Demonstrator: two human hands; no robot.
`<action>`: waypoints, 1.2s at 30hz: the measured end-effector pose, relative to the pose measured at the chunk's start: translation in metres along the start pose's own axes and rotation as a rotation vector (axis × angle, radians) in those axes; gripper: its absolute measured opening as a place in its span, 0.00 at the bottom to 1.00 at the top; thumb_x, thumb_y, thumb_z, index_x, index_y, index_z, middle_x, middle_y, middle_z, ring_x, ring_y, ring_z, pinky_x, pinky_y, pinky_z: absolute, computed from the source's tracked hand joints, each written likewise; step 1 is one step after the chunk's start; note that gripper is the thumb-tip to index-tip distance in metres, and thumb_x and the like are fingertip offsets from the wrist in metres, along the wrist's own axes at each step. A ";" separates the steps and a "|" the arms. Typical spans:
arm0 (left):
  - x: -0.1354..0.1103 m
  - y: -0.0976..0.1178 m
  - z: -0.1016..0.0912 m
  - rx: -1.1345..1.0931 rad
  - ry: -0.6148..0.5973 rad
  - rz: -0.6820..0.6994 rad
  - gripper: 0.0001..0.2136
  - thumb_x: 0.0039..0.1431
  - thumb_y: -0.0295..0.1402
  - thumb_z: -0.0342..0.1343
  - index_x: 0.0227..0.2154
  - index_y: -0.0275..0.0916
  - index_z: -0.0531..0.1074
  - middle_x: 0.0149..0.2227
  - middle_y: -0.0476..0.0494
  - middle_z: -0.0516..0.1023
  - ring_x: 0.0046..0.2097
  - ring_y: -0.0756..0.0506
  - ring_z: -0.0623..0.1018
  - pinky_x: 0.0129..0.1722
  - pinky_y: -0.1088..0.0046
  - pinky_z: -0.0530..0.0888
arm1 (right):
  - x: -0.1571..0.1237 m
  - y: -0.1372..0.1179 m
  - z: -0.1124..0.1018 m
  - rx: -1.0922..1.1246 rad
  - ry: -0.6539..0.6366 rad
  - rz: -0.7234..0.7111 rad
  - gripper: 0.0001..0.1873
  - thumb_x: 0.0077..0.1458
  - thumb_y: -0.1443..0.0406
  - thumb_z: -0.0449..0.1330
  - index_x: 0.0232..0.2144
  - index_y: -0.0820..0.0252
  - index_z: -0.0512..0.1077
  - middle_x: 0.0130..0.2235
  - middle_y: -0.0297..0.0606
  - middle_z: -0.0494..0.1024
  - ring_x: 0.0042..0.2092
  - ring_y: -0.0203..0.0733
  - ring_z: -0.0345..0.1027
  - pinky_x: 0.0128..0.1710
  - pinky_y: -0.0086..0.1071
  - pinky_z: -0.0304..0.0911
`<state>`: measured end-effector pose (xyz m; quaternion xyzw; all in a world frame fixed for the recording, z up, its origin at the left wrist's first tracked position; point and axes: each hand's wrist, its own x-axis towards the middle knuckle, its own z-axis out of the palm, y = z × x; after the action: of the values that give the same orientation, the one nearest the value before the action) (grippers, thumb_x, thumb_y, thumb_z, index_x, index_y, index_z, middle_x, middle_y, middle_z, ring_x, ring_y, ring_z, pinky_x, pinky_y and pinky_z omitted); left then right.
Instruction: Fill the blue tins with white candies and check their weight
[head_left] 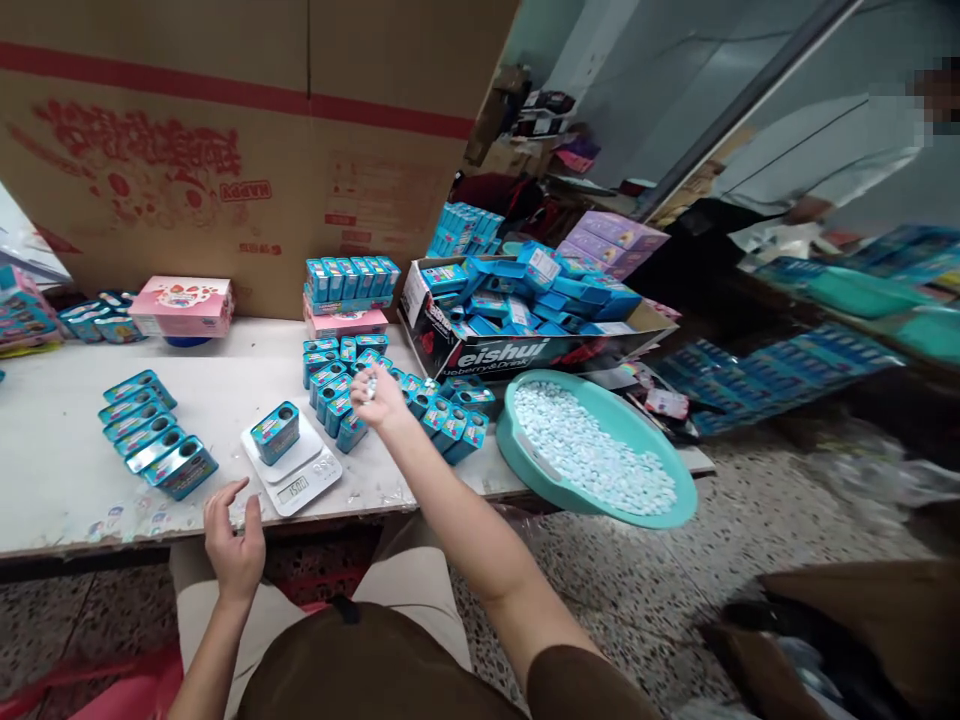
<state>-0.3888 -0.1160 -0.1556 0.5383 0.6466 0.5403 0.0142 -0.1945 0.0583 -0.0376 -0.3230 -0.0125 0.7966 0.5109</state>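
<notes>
Right hand (pixel 380 398) pinching mints (pixel 370 388) above blue tins (pixel 450 425); left hand (pixel 234 548) open at near table edge (pixel 112 540), beside scale (pixel 292 462) bearing one tin (pixel 274 433); teal basin (pixel 511 445) of loose mints at right

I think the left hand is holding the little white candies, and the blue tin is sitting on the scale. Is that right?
Not quite. The head view shows the right hand holding the white candies, while the left hand holds nothing. The blue tin is sitting on the scale, as you said.
</notes>
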 end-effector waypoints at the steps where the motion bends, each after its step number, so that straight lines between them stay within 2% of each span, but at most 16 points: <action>1: -0.003 0.000 -0.001 -0.005 -0.001 -0.009 0.11 0.58 0.33 0.52 0.43 0.38 0.70 0.43 0.40 0.73 0.46 0.44 0.72 0.51 0.61 0.67 | 0.009 0.014 0.013 -0.031 -0.001 0.004 0.21 0.64 0.61 0.41 0.18 0.57 0.49 0.13 0.22 0.49 0.13 0.26 0.40 0.10 0.18 0.37; 5: -0.017 -0.002 -0.005 -0.038 0.002 -0.049 0.11 0.58 0.33 0.51 0.43 0.38 0.70 0.43 0.41 0.73 0.47 0.44 0.71 0.53 0.60 0.66 | 0.039 0.058 0.046 -0.211 0.051 -0.061 0.22 0.62 0.54 0.45 0.19 0.57 0.50 0.13 0.21 0.50 0.13 0.25 0.40 0.10 0.19 0.36; 8: -0.024 -0.006 -0.010 -0.056 0.007 -0.087 0.11 0.58 0.32 0.51 0.43 0.39 0.70 0.43 0.41 0.73 0.48 0.44 0.71 0.54 0.61 0.66 | 0.052 0.079 0.051 -0.332 0.093 -0.132 0.23 0.59 0.51 0.49 0.19 0.57 0.50 0.13 0.21 0.51 0.14 0.24 0.41 0.11 0.19 0.36; 11: -0.028 -0.011 -0.013 -0.069 0.021 -0.122 0.10 0.58 0.32 0.52 0.43 0.39 0.70 0.43 0.41 0.73 0.48 0.44 0.71 0.53 0.62 0.66 | 0.058 0.090 0.047 -0.398 0.107 -0.202 0.22 0.59 0.53 0.49 0.19 0.57 0.51 0.12 0.22 0.53 0.14 0.25 0.44 0.12 0.20 0.37; 17: -0.028 -0.016 -0.015 -0.089 0.043 -0.155 0.10 0.59 0.32 0.51 0.43 0.40 0.70 0.43 0.42 0.73 0.48 0.45 0.71 0.53 0.62 0.66 | 0.060 0.098 0.040 -0.474 0.141 -0.259 0.19 0.60 0.59 0.50 0.19 0.57 0.52 0.12 0.22 0.56 0.14 0.26 0.49 0.14 0.20 0.48; 21: -0.027 -0.019 -0.016 -0.088 0.062 -0.153 0.10 0.59 0.33 0.51 0.43 0.40 0.70 0.43 0.42 0.74 0.48 0.44 0.71 0.53 0.62 0.66 | 0.059 0.100 0.039 -0.526 0.150 -0.274 0.19 0.60 0.58 0.49 0.19 0.57 0.53 0.13 0.22 0.57 0.14 0.26 0.50 0.14 0.21 0.51; 25: -0.027 -0.020 -0.018 -0.092 0.072 -0.165 0.10 0.59 0.33 0.51 0.43 0.39 0.70 0.43 0.41 0.74 0.49 0.44 0.71 0.53 0.62 0.66 | 0.059 0.101 0.038 -0.581 0.125 -0.299 0.20 0.59 0.56 0.50 0.19 0.57 0.53 0.12 0.21 0.54 0.14 0.26 0.49 0.13 0.20 0.47; 30: -0.027 -0.020 -0.020 -0.089 0.074 -0.184 0.10 0.59 0.33 0.51 0.42 0.38 0.70 0.43 0.41 0.73 0.49 0.44 0.71 0.51 0.62 0.68 | 0.060 0.101 0.037 -0.608 0.062 -0.299 0.21 0.59 0.56 0.51 0.19 0.56 0.50 0.11 0.19 0.46 0.13 0.26 0.40 0.12 0.21 0.37; 36: -0.027 -0.020 -0.019 -0.077 0.071 -0.200 0.10 0.59 0.34 0.50 0.42 0.38 0.70 0.43 0.41 0.73 0.49 0.44 0.71 0.51 0.63 0.68 | 0.053 0.100 0.039 -0.690 0.030 -0.275 0.21 0.59 0.55 0.51 0.19 0.56 0.50 0.11 0.19 0.47 0.13 0.26 0.40 0.12 0.21 0.37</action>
<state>-0.4025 -0.1448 -0.1771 0.4508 0.6758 0.5794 0.0660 -0.3101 0.0662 -0.0688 -0.4831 -0.3161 0.6645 0.4745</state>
